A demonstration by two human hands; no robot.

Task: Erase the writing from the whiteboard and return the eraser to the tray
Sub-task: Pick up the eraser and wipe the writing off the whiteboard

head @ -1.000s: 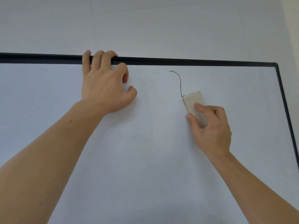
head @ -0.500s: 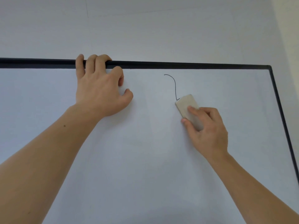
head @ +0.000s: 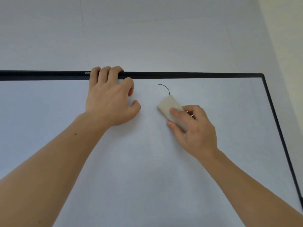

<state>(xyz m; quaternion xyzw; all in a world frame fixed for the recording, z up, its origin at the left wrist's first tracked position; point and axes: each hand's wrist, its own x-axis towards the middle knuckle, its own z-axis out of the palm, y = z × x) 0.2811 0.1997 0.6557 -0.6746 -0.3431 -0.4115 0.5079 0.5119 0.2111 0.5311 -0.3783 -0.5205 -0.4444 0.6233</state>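
Observation:
A white whiteboard (head: 147, 161) with a black frame (head: 188, 75) fills the lower view. One short curved black line (head: 164, 87) is left on it near the top middle. My right hand (head: 195, 130) presses a beige eraser (head: 169, 106) flat on the board, its upper end touching the lower tip of the line. My left hand (head: 109, 99) hooks its fingers over the top frame, palm against the board. The tray is not in view.
A pale wall (head: 147, 33) rises above the board. The board's right frame edge (head: 278, 128) slants down the right side. A cream-coloured wall strip (head: 291, 46) shows at the far right.
The eraser has slid up along the line, so less of the line shows. The left hand kept its hold on the top frame. The camera view shifted slightly.

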